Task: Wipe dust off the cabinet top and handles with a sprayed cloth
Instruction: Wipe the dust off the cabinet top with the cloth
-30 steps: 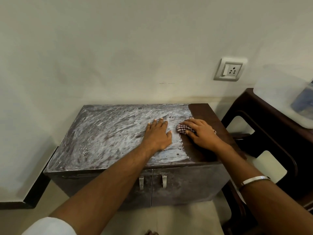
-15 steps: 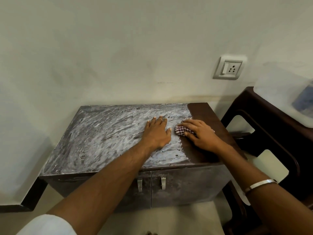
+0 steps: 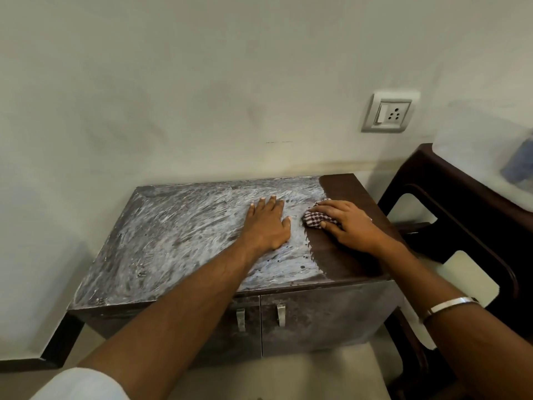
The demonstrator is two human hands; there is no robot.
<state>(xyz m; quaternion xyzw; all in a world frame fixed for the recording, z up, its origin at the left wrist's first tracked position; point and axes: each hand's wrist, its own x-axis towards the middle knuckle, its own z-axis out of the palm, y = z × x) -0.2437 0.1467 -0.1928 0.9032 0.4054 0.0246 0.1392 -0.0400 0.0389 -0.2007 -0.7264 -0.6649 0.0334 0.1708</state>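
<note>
Cabinet top (image 3: 178,241), centre frame: grey dust smears, right strip wiped dark brown. Checked cloth (image 3: 317,219) bunched at the boundary. Two metal handles (image 3: 240,319) below, on doors.

Dim, soft light; wide-angle edge warp
</note>
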